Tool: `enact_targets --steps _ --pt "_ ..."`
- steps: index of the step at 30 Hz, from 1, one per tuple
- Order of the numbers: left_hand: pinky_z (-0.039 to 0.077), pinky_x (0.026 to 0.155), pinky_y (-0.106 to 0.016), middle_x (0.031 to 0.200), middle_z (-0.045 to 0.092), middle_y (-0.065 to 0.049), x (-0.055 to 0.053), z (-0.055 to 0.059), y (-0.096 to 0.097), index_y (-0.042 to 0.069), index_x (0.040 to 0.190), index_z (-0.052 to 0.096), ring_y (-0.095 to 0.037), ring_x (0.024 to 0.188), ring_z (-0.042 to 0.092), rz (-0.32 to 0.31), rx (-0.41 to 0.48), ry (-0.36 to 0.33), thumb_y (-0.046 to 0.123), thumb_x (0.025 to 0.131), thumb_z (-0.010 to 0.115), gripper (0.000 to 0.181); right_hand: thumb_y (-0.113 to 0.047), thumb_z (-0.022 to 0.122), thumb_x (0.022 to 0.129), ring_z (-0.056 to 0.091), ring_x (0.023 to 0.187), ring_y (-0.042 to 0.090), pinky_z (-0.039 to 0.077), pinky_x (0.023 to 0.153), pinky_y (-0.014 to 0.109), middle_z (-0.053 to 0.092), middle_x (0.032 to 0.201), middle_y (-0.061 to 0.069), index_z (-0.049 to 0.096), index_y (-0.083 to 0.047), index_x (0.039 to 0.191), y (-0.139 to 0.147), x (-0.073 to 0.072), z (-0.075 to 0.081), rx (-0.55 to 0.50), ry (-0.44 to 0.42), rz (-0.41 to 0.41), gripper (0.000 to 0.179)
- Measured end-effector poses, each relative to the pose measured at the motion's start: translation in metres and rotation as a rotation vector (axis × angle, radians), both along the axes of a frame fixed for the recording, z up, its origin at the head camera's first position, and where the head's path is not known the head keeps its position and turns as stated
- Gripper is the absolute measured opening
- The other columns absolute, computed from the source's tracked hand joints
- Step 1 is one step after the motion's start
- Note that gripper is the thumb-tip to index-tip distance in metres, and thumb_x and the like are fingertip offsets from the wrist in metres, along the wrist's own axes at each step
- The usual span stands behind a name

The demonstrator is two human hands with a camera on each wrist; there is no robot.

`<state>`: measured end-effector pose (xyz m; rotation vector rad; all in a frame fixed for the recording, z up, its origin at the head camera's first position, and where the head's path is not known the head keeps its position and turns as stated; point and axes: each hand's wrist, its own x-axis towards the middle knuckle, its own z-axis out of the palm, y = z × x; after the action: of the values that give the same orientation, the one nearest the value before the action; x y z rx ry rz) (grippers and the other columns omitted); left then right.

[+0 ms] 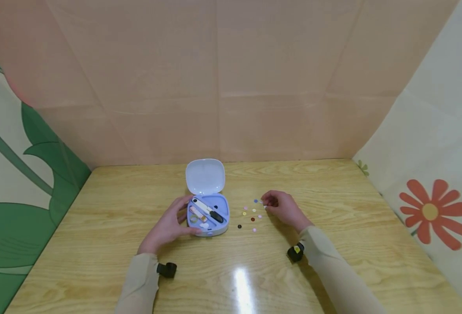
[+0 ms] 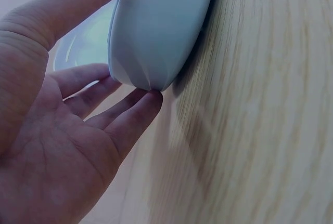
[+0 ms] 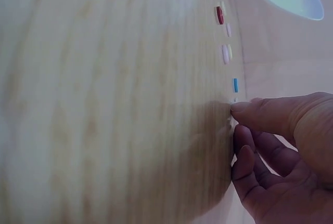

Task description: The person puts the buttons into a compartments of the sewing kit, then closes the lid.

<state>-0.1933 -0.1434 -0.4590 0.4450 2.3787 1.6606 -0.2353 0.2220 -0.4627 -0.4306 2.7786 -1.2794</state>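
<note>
A lidded lilac plastic case (image 1: pixel 227 213) stands on the table with its white lid (image 1: pixel 205 175) raised. My left hand (image 1: pixel 169 224) grips its left side, thumb at the front edge and fingers around the back corner. Inside lie a long white-and-black tool (image 1: pixel 208 210), a small pinkish roll (image 1: pixel 197 214) and a white piece (image 1: pixel 204 226). To the right of the case, my right hand (image 1: pixel 287 210) reaches down to the table, fingers loosely bent. Thumb and fingertips come right at small white buttons (image 1: pixel 265 207), with a gap between them in the right wrist view.
Several small buttons lie scattered between the case and my right hand, among them a blue one (image 1: pixel 255 201), a dark red one (image 1: pixel 252 219), a black one (image 1: pixel 239 226) and a yellow one (image 1: pixel 244 213). A pinkish curtain (image 1: pixel 215 109) hangs behind the wooden table (image 1: pixel 215 279).
</note>
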Motion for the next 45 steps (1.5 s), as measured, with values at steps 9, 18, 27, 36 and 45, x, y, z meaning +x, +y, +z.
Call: enact_targets --steps 9,18,27,36,45 --pt "0.035 0.11 -0.041 0.146 0.033 -0.002 -0.0007 0.0004 0.0006 0.02 0.147 0.035 -0.03 0.134 0.035 0.003 -0.007 -0.004 0.017 0.067 0.088 0.097 0.008 0.066 0.083 0.056 0.084 0.019 0.053 0.074 0.029 0.062 0.091 0.009 0.064 0.002 0.105 -0.0007 -0.0009 0.0016 0.047 -0.009 0.011 0.022" --pt "0.035 0.11 -0.042 0.145 0.034 -0.004 -0.0001 0.0005 -0.0003 0.021 0.147 0.036 -0.031 0.132 0.036 -0.005 -0.002 0.008 0.018 0.066 0.088 0.096 0.008 0.067 0.084 0.057 0.081 0.017 0.054 0.071 0.028 0.062 0.087 0.005 0.066 0.0 0.103 -0.0008 -0.0007 0.0002 0.054 0.031 0.008 0.021" --pt "0.034 0.111 -0.041 0.144 0.035 -0.005 0.0009 0.001 -0.0003 0.019 0.147 0.036 -0.03 0.132 0.037 -0.02 0.014 0.013 0.018 0.066 0.088 0.096 0.007 0.068 0.083 0.059 0.08 0.018 0.055 0.072 0.028 0.064 0.087 0.005 0.066 0.0 0.103 -0.0002 0.0006 -0.0005 0.041 0.045 0.016 0.021" --pt "0.034 0.111 -0.04 0.143 0.036 -0.004 0.0006 0.0022 -0.0004 0.017 0.147 0.036 -0.03 0.132 0.037 -0.028 0.006 0.013 0.02 0.067 0.088 0.096 0.005 0.07 0.083 0.06 0.081 0.017 0.056 0.075 0.03 0.065 0.087 0.004 0.066 -0.001 0.103 0.0017 0.0032 -0.0015 0.011 0.039 0.007 0.022" --pt "0.033 0.111 -0.041 0.143 0.036 -0.005 -0.0001 0.0011 -0.0003 0.016 0.147 0.036 -0.03 0.132 0.037 -0.034 0.021 0.023 0.019 0.066 0.088 0.096 0.003 0.071 0.082 0.061 0.079 0.017 0.056 0.072 0.028 0.065 0.086 0.005 0.065 -0.001 0.103 0.0048 0.0049 -0.0008 -0.035 0.029 -0.007 0.022"
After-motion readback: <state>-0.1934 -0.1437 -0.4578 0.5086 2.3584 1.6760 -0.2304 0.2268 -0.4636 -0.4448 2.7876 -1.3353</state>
